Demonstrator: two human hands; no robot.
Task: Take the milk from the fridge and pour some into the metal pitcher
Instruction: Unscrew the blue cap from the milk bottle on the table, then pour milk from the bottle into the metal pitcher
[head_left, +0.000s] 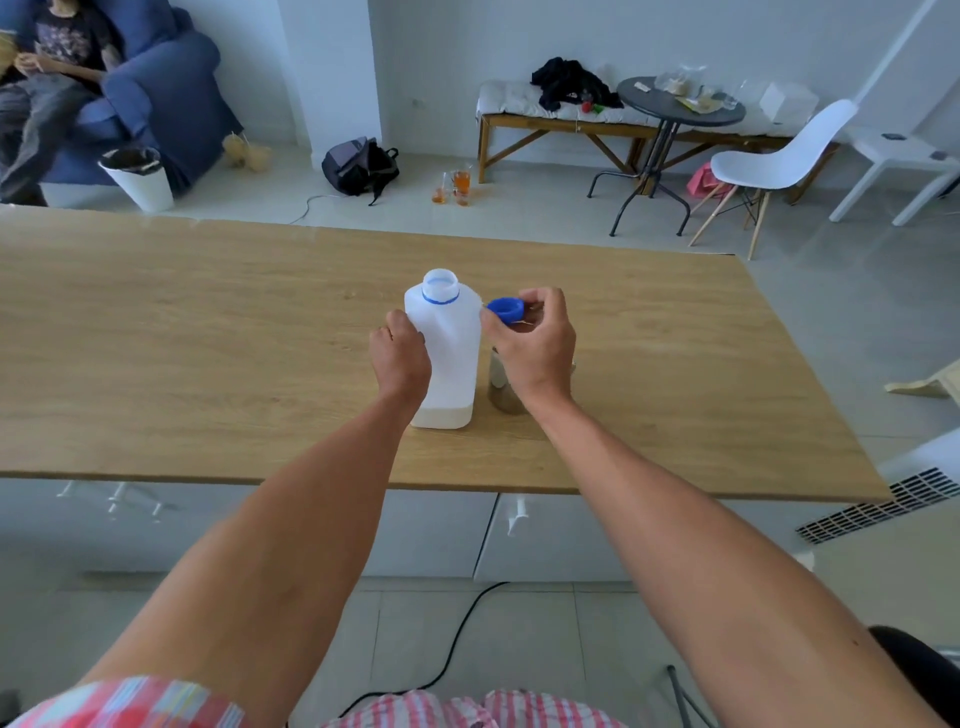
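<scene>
A white translucent milk bottle (451, 358) stands upright on the wooden table (208, 338), its mouth uncapped with a blue ring around the neck and a little milk at the bottom. My left hand (399, 356) grips the bottle's left side. My right hand (535, 345) holds the blue cap (506, 310) between thumb and fingers, just right of the bottle's neck. The metal pitcher (503, 387) stands directly right of the bottle, mostly hidden under my right hand.
Beyond the table's far edge are a backpack (359, 165), glasses on the floor (457, 188), a bench (571, 119), a round black table (675, 104), a white chair (779, 156) and a white bin (139, 179). A person sits in a blue armchair (156, 88) at far left.
</scene>
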